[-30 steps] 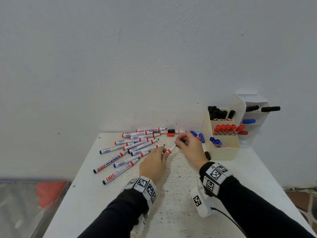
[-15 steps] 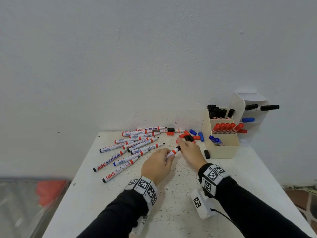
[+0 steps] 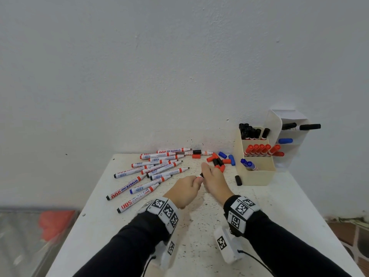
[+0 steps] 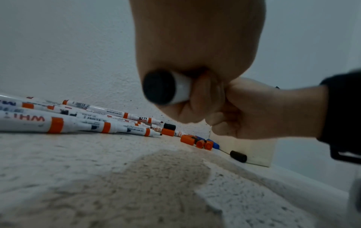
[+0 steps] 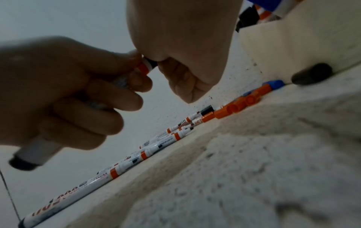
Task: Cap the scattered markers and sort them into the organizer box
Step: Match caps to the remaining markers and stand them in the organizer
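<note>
My left hand (image 3: 185, 190) grips a white marker (image 5: 143, 67) above the table (image 3: 199, 226), while my right hand (image 3: 214, 181) pinches a black cap (image 5: 151, 63) onto its tip. The organizer box (image 3: 257, 176), to my right, already holds sorted black, red and blue markers. About a dozen uncapped markers (image 3: 151, 170) and the loose caps (image 3: 219, 160) remain, so I judge the job roughly half done.

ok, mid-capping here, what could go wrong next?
1. The black cap is only pinched by the right hand at its fingers; it may slip or seat crooked on the marker the left hand grips.
2. Loose caps lie just beyond the hands; a nudge could roll them off the table.
</note>
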`<state>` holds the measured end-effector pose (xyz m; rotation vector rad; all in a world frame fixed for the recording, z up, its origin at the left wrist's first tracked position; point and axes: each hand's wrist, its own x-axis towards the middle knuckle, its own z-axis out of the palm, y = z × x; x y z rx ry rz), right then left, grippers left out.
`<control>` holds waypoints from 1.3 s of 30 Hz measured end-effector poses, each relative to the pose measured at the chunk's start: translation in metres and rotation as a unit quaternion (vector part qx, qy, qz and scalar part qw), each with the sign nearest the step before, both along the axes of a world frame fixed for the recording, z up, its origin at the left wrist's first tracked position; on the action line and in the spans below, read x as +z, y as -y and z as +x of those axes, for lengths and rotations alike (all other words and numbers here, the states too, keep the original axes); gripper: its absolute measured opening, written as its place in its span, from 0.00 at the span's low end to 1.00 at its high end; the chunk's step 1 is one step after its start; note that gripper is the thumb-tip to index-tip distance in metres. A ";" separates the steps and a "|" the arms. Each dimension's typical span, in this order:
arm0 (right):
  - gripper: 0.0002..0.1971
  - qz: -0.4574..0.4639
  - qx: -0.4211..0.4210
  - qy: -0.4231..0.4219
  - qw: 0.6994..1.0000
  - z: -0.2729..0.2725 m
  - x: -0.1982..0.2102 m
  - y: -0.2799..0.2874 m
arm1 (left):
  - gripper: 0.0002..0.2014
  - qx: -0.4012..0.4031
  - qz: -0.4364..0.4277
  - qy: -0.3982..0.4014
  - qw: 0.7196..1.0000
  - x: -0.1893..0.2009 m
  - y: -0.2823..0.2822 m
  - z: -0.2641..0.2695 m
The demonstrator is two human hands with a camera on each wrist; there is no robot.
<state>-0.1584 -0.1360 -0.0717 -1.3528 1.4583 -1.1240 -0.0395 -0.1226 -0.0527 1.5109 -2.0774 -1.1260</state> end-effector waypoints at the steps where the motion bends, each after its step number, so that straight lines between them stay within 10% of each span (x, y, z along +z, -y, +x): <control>1: 0.21 -0.016 0.002 -0.012 1.000 0.001 0.003 -0.001 | 0.18 0.006 -0.015 -0.005 1.000 0.000 0.000 -0.001; 7: 0.13 -0.125 -0.009 -0.085 0.988 0.001 0.018 0.005 | 0.21 0.060 -0.086 0.023 0.994 -0.002 0.002 0.011; 15: 0.09 -0.247 -0.105 -0.120 0.956 -0.026 0.062 0.017 | 0.21 0.177 -0.008 0.439 0.881 -0.009 0.002 0.050; 39: 0.13 -0.297 -0.242 -0.264 0.885 -0.129 0.121 0.054 | 0.20 0.069 -0.091 0.393 0.913 -0.016 0.021 0.022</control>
